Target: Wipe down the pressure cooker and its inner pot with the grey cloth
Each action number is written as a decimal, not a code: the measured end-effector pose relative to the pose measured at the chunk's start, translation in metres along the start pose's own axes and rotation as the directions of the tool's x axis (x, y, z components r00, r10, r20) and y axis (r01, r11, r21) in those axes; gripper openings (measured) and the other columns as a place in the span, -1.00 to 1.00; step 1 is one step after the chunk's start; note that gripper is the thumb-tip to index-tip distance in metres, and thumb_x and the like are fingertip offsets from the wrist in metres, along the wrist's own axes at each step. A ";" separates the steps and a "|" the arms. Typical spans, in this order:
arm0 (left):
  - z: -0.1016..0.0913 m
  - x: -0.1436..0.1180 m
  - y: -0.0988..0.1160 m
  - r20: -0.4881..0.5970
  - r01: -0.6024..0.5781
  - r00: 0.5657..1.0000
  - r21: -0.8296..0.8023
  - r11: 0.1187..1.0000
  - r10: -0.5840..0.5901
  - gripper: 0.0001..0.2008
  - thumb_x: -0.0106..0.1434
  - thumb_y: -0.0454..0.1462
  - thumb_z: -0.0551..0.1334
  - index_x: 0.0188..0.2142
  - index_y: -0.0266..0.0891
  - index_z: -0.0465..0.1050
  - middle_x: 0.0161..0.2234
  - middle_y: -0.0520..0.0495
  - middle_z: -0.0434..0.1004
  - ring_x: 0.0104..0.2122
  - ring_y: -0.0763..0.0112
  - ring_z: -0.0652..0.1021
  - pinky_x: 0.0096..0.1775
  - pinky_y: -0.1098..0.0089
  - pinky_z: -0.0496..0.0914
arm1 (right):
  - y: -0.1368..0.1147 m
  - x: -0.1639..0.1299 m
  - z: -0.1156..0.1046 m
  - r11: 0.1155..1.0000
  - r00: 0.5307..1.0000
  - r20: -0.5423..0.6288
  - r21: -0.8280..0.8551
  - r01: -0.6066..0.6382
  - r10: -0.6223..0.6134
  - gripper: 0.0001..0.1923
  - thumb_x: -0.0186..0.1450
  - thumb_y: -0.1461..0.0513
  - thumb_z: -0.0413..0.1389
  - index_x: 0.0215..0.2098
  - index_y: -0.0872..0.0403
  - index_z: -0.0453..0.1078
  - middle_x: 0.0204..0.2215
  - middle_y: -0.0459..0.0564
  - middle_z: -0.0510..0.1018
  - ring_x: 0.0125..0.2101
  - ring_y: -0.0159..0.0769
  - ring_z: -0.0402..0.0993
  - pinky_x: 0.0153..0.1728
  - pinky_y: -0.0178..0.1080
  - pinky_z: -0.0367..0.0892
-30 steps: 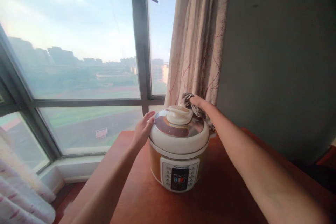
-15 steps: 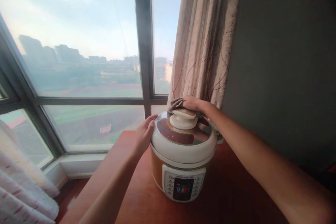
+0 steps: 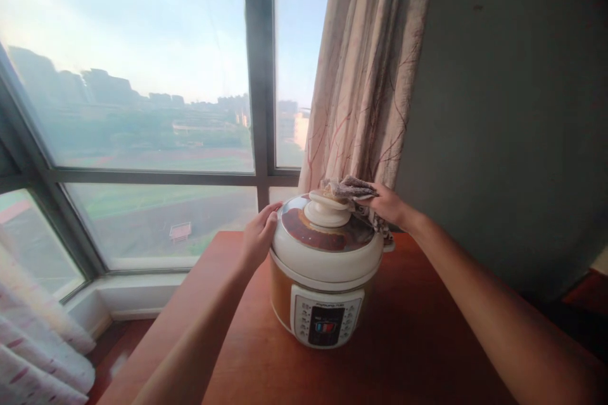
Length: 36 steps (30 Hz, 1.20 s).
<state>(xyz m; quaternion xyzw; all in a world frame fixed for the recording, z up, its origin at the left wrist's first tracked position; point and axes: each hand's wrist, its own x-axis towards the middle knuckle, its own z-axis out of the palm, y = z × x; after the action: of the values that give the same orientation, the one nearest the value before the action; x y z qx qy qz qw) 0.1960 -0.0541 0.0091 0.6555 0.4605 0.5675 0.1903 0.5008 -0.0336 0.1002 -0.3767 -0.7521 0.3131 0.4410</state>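
Observation:
A white and brown electric pressure cooker (image 3: 327, 264) stands upright, its dark control panel (image 3: 327, 324) facing me. On the lid's shiny, brown-reflecting top sits a cream knob (image 3: 327, 212). My left hand (image 3: 259, 234) grips the left edge of the lid, thumb towards me and fingertips over the rim. Pinched in my right hand (image 3: 386, 204) is a crumpled grey-brown cloth (image 3: 350, 188), which lies across the top of the knob and hangs down behind its right side. Part of the right hand's fingers is hidden by the cloth.
The cooker rests on a reddish-brown wooden table (image 3: 247, 354). Behind the table are a large window with a dark frame (image 3: 259, 76) and a patterned curtain (image 3: 361, 76). A dark wall (image 3: 489, 139) stands to the right; another pale curtain (image 3: 38, 342) hangs at lower left.
My right hand has moved right, off the knob's top to its right side, drawing the cloth along over the knob. My left hand keeps its place on the lid edge. The view has shifted slightly.

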 end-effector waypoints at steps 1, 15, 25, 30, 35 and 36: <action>0.000 0.000 0.000 -0.002 -0.005 1.000 0.014 1.000 0.005 -0.51 0.36 0.02 0.04 0.05 -0.18 0.54 0.02 -0.15 0.62 0.04 0.01 0.54 0.05 0.18 0.35 | 0.000 -0.009 -0.003 0.999 1.000 0.006 0.032 -0.005 0.005 -0.58 0.16 0.11 0.25 -0.03 0.07 0.56 -0.05 0.02 0.65 0.04 -0.06 0.52 0.17 -0.01 0.31; 0.001 -0.002 0.000 -0.010 0.006 1.000 0.069 0.998 -0.005 -0.48 0.38 0.01 0.00 0.08 -0.19 0.52 0.04 -0.17 0.61 0.05 0.01 0.54 0.06 0.15 0.36 | -0.002 -0.006 0.005 0.999 0.999 0.046 -0.048 0.022 -0.020 -0.48 0.08 0.25 0.32 0.04 0.06 0.51 -0.04 0.06 0.65 0.00 -0.08 0.55 0.10 -0.02 0.42; 0.001 -0.001 0.002 -0.010 -0.007 1.000 0.134 0.991 0.008 -0.47 0.39 -0.01 -0.05 0.08 -0.22 0.51 0.02 -0.18 0.61 0.03 0.05 0.56 0.03 0.15 0.40 | 0.003 -0.009 0.010 0.977 0.993 0.041 -0.177 0.116 -0.110 -0.36 0.01 0.39 0.26 0.09 0.00 0.49 -0.02 -0.02 0.64 0.03 -0.09 0.53 0.12 -0.07 0.41; 0.003 -0.001 -0.002 -0.035 -0.015 0.999 0.128 0.992 0.020 -0.46 0.39 0.00 -0.06 0.07 -0.20 0.53 0.01 -0.16 0.62 0.01 0.06 0.58 0.00 0.17 0.42 | 0.006 -0.046 -0.002 0.909 0.990 0.039 -0.393 0.140 -0.135 -0.46 0.08 0.38 0.19 0.04 0.02 0.53 -0.05 0.00 0.65 -0.06 -0.06 0.59 0.08 -0.04 0.43; 0.001 -0.001 -0.001 -0.019 -0.006 1.000 0.111 0.994 0.008 -0.43 0.39 0.02 -0.05 0.10 -0.24 0.52 0.04 -0.19 0.60 0.05 0.03 0.56 0.04 0.13 0.41 | 0.014 -0.075 -0.009 0.908 0.981 0.032 -0.376 0.187 -0.189 -0.45 0.14 0.30 0.21 0.12 -0.01 0.48 0.10 0.00 0.56 0.11 -0.04 0.48 0.23 0.03 0.29; 0.001 -0.002 0.000 -0.014 -0.006 1.000 0.110 0.994 0.007 -0.43 0.39 0.02 -0.05 0.11 -0.25 0.51 0.06 -0.20 0.60 0.06 0.03 0.55 0.05 0.13 0.40 | 0.017 -0.075 -0.009 0.913 0.981 0.035 -0.362 0.190 -0.190 -0.45 0.15 0.29 0.21 0.13 -0.02 0.48 0.12 0.00 0.55 0.14 -0.04 0.46 0.25 0.05 0.26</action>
<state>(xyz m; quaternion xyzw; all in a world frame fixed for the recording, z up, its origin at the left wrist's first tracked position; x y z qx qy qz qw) 0.1969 -0.0549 0.0075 0.6623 0.4902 0.5468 0.1488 0.5387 -0.0869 0.0586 -0.3770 -0.8297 0.1240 0.3925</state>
